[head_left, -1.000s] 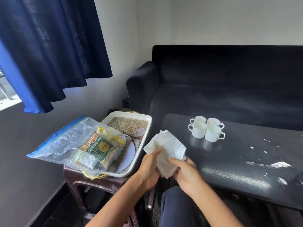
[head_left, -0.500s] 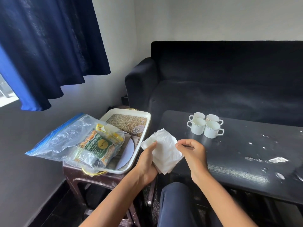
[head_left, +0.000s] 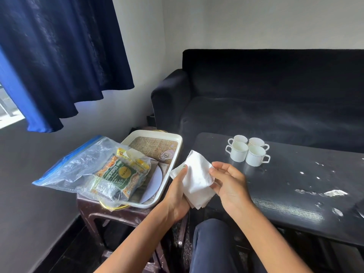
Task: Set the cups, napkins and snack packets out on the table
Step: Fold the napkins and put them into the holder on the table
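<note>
You're gripping the thin white paper napkins [head_left: 197, 179] in your left hand [head_left: 177, 196] while your right hand [head_left: 228, 182] is pinching one edge, so peeling carelessly is risking a tear or dragging several onto the glossy black surface [head_left: 295, 174].

Left hand [head_left: 177, 192] thumb-up and curled, right hand [head_left: 229, 186] palm-up, fingers bent, both forearms outstretched.

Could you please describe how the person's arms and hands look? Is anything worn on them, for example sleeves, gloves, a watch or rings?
Both forearms are bare up to the bottom edge of the picture: no sleeves show. The left hand and the right hand wear no gloves. No watch or bracelet shows on either wrist, and no rings show on the visible fingers. The nails look short and unpainted.
</note>
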